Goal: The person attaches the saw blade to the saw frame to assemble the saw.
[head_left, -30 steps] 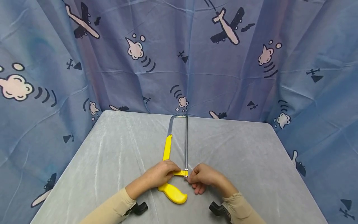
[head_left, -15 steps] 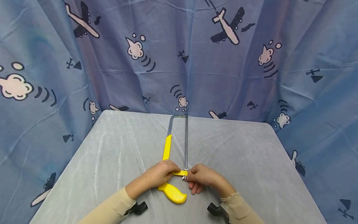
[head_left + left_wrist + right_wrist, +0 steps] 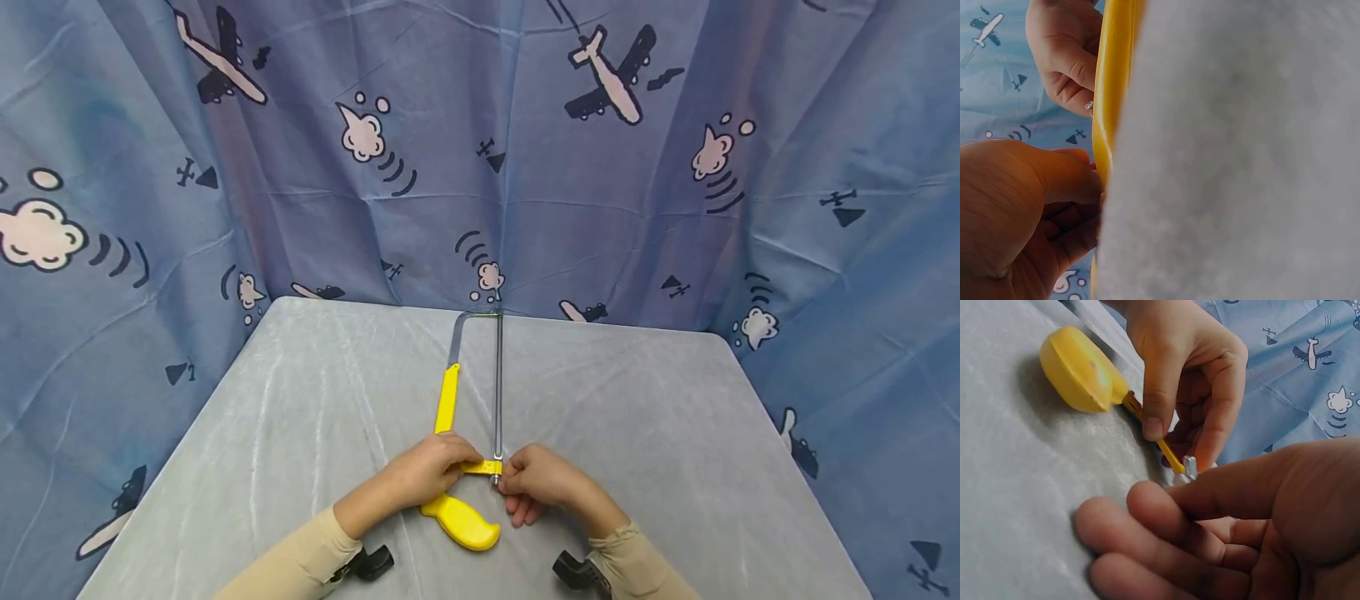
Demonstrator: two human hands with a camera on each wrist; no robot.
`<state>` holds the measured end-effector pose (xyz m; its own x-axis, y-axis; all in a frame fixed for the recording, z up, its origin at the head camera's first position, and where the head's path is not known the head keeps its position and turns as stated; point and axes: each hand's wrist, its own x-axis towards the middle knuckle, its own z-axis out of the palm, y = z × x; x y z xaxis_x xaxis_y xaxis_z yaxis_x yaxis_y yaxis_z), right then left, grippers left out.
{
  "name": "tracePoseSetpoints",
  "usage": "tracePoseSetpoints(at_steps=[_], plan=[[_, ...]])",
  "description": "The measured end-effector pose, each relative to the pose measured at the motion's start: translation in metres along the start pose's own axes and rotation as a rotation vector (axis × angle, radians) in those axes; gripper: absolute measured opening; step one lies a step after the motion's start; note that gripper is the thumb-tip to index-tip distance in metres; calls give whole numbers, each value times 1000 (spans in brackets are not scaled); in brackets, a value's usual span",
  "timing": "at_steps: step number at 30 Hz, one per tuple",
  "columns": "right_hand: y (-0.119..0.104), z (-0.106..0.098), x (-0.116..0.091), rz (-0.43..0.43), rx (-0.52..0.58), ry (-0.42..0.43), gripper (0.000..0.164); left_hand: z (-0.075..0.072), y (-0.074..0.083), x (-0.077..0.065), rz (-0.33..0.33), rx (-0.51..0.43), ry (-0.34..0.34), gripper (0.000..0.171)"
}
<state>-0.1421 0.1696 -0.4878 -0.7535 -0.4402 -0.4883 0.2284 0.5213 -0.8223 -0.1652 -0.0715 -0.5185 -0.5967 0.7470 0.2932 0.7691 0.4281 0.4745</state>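
A hacksaw with a yellow frame (image 3: 447,398) lies on the table, its blade (image 3: 498,383) on the right side and its curved handle (image 3: 467,523) toward me. My left hand (image 3: 427,468) grips the frame just above the handle, with the thumb along the short yellow arm (image 3: 483,467). At that arm's end sits a small silver wing nut (image 3: 1189,467). The thumb and forefinger of my right hand (image 3: 546,479) pinch at it, partly covering it in the right wrist view. The other right fingers (image 3: 1129,540) are loosely bent beneath.
A grey cloth-covered table (image 3: 645,408) spreads around the saw. Behind and on both sides hangs a blue curtain (image 3: 435,217) printed with airplanes. Black wrist cameras (image 3: 577,571) sit under both forearms, close over the table.
The wing nut shows at a different angle, and my right thumb and forefinger have shifted slightly left with it. My left hand and the hacksaw stay in place.
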Motion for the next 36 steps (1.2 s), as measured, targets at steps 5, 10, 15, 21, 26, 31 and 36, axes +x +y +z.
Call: tracePoseSetpoints(at_steps=[5, 10, 15, 21, 26, 31, 36], plan=[[0, -1, -3, -11, -40, 22, 18, 2, 0, 0, 8, 13, 6, 30], [1, 0, -4, 4, -1, -9, 29, 4, 0, 0, 9, 16, 12, 30], [2, 1, -2, 25, 76, -46, 31, 4, 1, 0, -8, 8, -2, 30], [5, 0, 4, 45, 218, -118, 22, 3, 0, -2, -2, 20, 11, 29], [8, -2, 8, 43, 277, -146, 23, 1, 0, -1, -3, 13, 16, 30], [13, 1, 9, 39, 340, -187, 20, 1, 0, -2, -9, -4, 1, 32], [10, 1, 8, 33, 272, -128, 18, 0, 0, 0, -22, 9, -1, 31]])
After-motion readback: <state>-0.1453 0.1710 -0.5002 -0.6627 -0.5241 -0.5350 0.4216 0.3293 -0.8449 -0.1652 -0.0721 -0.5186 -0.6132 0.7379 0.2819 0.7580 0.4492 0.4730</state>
